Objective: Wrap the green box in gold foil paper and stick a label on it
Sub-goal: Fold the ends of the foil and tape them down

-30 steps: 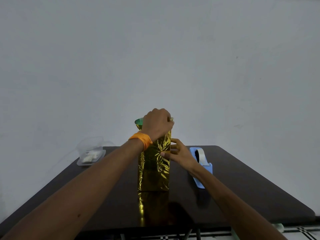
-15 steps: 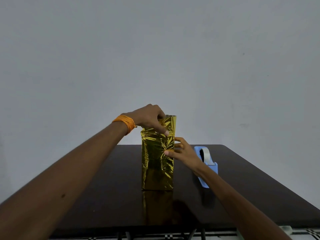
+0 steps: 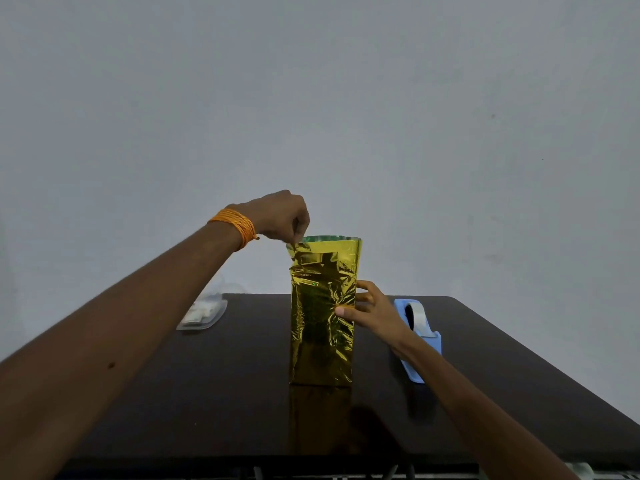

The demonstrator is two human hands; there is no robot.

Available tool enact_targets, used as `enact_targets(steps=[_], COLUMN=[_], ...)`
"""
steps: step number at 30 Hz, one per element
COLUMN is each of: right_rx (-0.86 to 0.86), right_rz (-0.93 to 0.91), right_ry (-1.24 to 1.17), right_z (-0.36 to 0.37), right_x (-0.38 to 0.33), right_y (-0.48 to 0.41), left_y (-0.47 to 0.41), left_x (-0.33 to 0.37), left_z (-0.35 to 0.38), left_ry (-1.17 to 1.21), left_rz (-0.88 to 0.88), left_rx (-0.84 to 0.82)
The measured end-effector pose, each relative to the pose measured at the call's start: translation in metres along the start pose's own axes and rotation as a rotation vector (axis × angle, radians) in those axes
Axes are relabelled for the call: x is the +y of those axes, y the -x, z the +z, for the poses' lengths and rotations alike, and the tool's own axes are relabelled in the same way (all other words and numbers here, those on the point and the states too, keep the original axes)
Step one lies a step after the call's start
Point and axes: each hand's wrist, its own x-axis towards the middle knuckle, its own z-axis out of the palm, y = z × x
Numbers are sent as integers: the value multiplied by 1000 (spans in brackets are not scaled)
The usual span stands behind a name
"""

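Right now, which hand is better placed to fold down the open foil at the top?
Probably the left hand: it pinches the gold foil paper at its open top corner, while the right hand holds the foil-wrapped side lower down.

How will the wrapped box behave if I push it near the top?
Probably tippy: the box stands tall on a narrow base. Its foil looks floppy at the open top, and likely slick on the glossy table.
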Motion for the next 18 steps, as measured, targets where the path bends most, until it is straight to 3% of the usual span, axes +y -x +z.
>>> enact_targets(steps=[3, 5, 9, 11, 18], right_rx=[0, -2, -4, -1, 0], right_rz=[-2, 1, -1, -3, 10], right_ry=[2, 0, -8, -8, -26], right_z=[0, 0, 0, 0, -3], right_x=[-1, -1, -1, 0, 4], right_y=[0, -1, 0, 0, -1], left_y=[-1, -1, 2, 2, -2], left_x=[-1, -1, -8, -11, -25], left_z=[3, 3, 14, 26, 26], left_ry=[91, 172, 40, -11, 83], left_rz=[20, 9, 10, -1, 67], left_rx=[191, 208, -76, -130, 121])
